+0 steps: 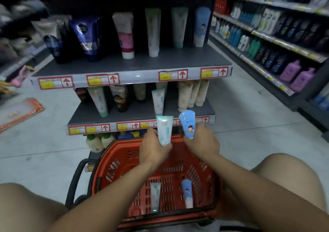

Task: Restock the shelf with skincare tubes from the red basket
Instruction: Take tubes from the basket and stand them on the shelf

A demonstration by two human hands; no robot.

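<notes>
Two tubes were left lying in the red basket (110, 162), so by my reckoning the restock was well underway but not finished. My left hand (153, 148) gripped a pale green tube (165, 130), my right hand (202, 141) a blue tube (187, 124), both raised above the basket, just short of the middle shelf (114, 115).
</notes>
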